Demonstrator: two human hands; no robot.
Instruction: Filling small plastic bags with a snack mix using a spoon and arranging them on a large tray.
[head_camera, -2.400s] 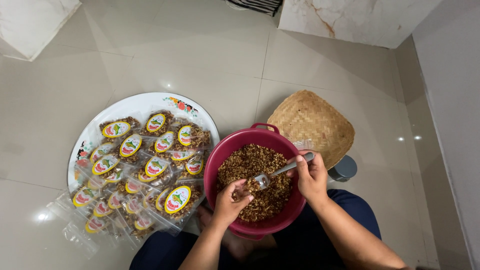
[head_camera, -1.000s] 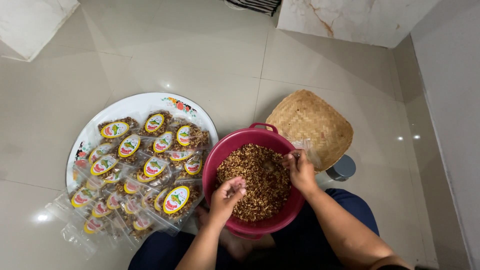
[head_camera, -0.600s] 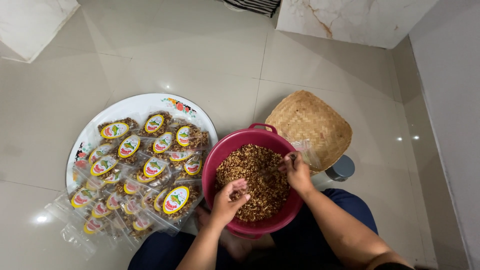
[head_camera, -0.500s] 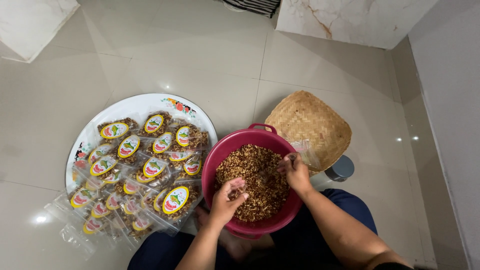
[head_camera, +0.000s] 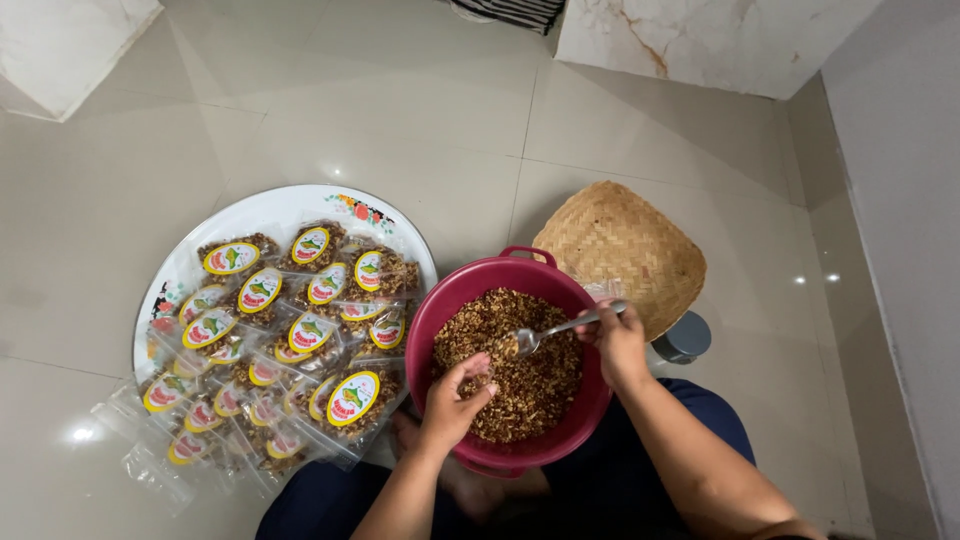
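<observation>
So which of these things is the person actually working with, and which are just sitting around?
In use:
- right hand, holding the spoon
- left hand, over the brown crumbly mix
- dark red basin holding that mix
- filled clear packets on the white tray

Lying about:
- woven basket, upside down
- small grey object beside it

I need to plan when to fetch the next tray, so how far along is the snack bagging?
Done: many sealed labelled packets fill the round white tray. In hand: the right hand holds a metal spoon loaded over the red basin, while the left hand is cupped beside it. Left: a thick layer of brown crumbly mix covers the basin's bottom, so much remains to bag.
</observation>
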